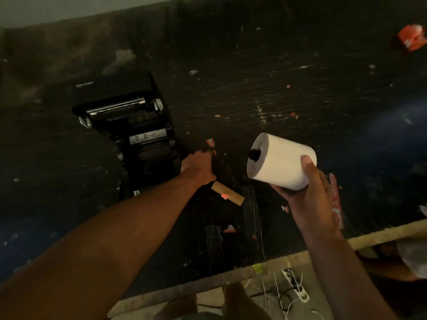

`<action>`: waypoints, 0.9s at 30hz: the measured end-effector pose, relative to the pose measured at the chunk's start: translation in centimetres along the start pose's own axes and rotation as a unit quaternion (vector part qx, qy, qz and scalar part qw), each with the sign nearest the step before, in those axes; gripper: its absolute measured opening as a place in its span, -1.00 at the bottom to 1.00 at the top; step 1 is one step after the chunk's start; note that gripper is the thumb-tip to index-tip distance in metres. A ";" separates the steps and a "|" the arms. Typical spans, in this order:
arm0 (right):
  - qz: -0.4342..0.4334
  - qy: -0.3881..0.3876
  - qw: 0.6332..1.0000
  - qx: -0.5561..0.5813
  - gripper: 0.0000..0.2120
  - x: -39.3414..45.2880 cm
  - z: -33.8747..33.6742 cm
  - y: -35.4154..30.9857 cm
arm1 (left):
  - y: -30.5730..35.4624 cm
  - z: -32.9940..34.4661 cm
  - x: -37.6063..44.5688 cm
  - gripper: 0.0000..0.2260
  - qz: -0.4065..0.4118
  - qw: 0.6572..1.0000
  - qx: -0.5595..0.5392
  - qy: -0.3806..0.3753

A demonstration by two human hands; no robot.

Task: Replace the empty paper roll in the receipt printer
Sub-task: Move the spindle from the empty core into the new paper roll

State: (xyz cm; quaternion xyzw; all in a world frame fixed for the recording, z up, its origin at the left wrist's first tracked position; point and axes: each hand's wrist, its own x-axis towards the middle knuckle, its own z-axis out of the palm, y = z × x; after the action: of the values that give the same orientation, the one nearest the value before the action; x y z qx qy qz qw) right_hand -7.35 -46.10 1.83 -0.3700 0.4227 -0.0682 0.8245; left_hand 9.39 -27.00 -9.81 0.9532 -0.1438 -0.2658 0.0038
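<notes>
A black receipt printer [129, 125] stands at the left of a dark table, its lid swung open and the paper bay exposed. My right hand [305, 188] holds a full white paper roll [280, 161] with a black spindle in its core, up in the air to the right of the printer. My left hand [198, 168] rests on the table just right of the printer, fingers curled, knuckles up; whether it grips anything is hidden. A bare brown cardboard core [227, 192] lies on the table right beside that hand.
The black table top [277, 88] is scratched and strewn with small paper scraps. A red wrapper [412, 38] lies far right at the back. A red strip [336, 202] lies by my right wrist. Below the wooden front edge [208, 282], a power strip [297, 287] and wires sit on the floor.
</notes>
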 end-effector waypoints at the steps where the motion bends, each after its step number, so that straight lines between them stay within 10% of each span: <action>1: -0.009 0.007 1.000 0.007 -0.30 0.1 -0.3 0.1 | 0.1 0.2 0.2 -0.44 0.000 1.000 0.000 -0.002; 8: -0.042 0.020 0.999 0.012 -0.82 1.3 -1.8 1.2 | -0.5 0.7 0.7 -0.72 0.010 0.994 -0.087 0.063; 15: -0.051 0.031 0.998 -0.009 -0.81 1.4 -2.6 1.7 | -0.2 0.2 0.9 -0.30 0.002 0.999 -0.034 -0.026; 22: -0.057 0.038 0.998 -0.014 -0.80 1.3 -3.3 2.1 | 0.1 -0.3 1.8 -0.87 0.041 0.991 -0.125 0.030; 27: -0.053 0.030 0.998 -0.006 -0.83 1.4 -3.6 2.2 | -0.1 -3.6 0.6 -0.69 -0.051 0.846 -0.530 0.013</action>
State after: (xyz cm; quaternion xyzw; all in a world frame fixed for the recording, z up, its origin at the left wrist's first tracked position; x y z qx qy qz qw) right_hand -9.61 -47.16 -1.86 -0.3941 0.4275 -0.1201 0.8047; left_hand 11.78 -27.32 -7.01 0.8154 0.0679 -0.2887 0.4972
